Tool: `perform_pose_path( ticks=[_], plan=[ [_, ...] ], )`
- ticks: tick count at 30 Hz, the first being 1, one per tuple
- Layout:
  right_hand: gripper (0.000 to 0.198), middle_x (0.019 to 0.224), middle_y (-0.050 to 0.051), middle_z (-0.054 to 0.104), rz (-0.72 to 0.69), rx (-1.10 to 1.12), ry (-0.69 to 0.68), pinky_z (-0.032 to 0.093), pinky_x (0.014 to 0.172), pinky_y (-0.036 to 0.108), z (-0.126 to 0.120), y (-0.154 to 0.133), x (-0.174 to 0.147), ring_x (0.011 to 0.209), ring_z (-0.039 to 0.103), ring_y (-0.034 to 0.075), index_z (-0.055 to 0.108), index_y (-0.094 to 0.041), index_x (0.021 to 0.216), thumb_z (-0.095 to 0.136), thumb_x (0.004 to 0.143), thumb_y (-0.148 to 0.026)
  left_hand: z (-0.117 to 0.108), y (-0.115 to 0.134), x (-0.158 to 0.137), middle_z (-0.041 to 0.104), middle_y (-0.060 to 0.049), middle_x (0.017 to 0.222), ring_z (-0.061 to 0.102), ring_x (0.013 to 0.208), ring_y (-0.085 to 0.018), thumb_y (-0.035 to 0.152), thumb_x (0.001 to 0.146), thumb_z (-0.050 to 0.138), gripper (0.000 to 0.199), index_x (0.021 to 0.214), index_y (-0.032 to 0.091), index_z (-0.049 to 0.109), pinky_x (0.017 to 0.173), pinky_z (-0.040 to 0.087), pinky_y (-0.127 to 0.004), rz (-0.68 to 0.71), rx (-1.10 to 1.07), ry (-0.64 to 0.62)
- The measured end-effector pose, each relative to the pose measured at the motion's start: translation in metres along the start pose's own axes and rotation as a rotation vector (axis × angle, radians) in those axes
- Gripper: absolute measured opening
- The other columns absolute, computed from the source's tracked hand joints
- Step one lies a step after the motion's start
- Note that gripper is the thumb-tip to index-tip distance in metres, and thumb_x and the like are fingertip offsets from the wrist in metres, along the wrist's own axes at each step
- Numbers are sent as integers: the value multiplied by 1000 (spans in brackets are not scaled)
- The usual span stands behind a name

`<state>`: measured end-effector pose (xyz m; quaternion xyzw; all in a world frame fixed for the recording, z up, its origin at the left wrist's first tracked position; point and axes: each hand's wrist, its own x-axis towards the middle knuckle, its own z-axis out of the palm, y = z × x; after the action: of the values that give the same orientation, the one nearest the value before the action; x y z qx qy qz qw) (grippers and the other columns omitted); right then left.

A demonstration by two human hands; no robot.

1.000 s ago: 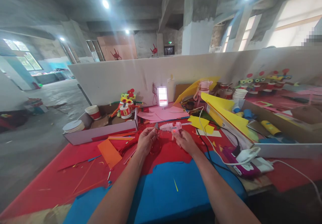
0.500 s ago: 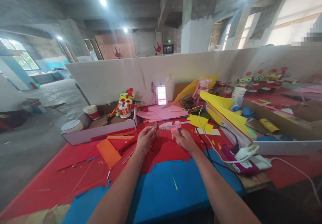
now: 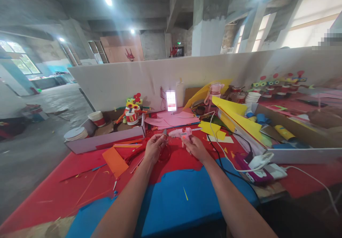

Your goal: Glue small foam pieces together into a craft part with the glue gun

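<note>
Gripping the pink glue gun (image 3: 179,133) above the red surface (image 3: 56,195), the right hand (image 3: 194,146) should keep it steady near the left hand (image 3: 156,146), whose fingers pinch a small piece (image 3: 165,132), too indistinct to identify.

Item (image 3: 166,135) in left fingers (image 3: 161,141) too small to tell; bright upright panel (image 3: 171,101) pixelated.

Pink bottle (image 3: 216,89) stands before white partition (image 3: 128,79); pillar (image 3: 208,38), green sign (image 3: 179,43) beyond. Purple power strip (image 3: 241,162) right, window (image 3: 25,63) far left.
</note>
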<state>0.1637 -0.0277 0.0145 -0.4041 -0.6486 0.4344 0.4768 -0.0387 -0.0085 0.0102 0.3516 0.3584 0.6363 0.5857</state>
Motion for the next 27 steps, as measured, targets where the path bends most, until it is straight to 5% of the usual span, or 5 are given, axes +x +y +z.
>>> perform_pose_path(
  ticks=[27],
  plan=[
    [45, 46, -8, 39, 95, 100, -17, 27, 39, 21, -1, -14, -2, 38, 36, 8, 46, -21, 64, 52, 79, -63, -4, -3, 4, 66, 0, 67, 64, 63, -10, 31, 54, 88, 37, 76, 14, 64, 70, 54, -25, 27, 14, -4]
  ],
)
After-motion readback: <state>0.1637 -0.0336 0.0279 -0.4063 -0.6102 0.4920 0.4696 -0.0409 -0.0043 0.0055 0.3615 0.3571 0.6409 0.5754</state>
